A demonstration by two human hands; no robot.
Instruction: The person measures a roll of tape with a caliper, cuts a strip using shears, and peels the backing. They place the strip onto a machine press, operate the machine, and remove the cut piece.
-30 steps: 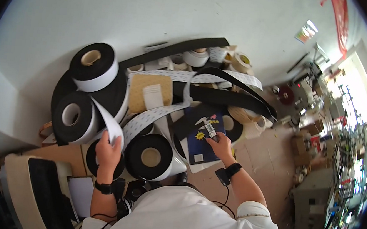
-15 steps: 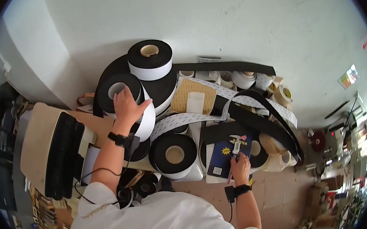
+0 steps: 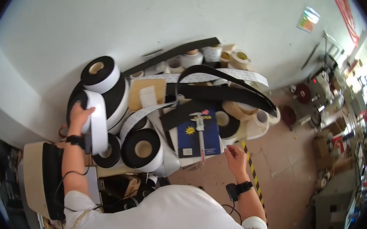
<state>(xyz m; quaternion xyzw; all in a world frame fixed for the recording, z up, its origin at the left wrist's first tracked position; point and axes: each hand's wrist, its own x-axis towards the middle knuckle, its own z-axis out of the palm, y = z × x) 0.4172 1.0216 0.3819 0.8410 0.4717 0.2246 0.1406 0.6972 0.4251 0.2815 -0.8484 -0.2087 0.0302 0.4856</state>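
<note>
My left hand (image 3: 79,116) is closed on a roll of black tape with white backing (image 3: 97,122), which is tipped on its side so its white face shows. Its fingers are partly hidden at the roll's black side. My right hand (image 3: 235,159) hovers right of the blue booklet (image 3: 212,136), fingers loosely bent, with nothing visible in them. On that booklet lies a caliper (image 3: 200,124), its jaws toward the wall. Behind the tipped roll, a smaller black roll (image 3: 101,73) rests on a larger black roll (image 3: 119,102).
Another black roll (image 3: 143,149) lies in front, beside the tipped one. Black strips (image 3: 220,94) and a white patterned strip (image 3: 243,75) cross the pile. A beige-and-black chair (image 3: 33,180) stands at the left. Yellow-black floor tape (image 3: 254,175) runs right of the table; machines (image 3: 326,79) stand beyond.
My right hand has let go of the caliper and drawn off to the right. My left hand has tipped the roll, turning its white face up. The view has turned to the right.
</note>
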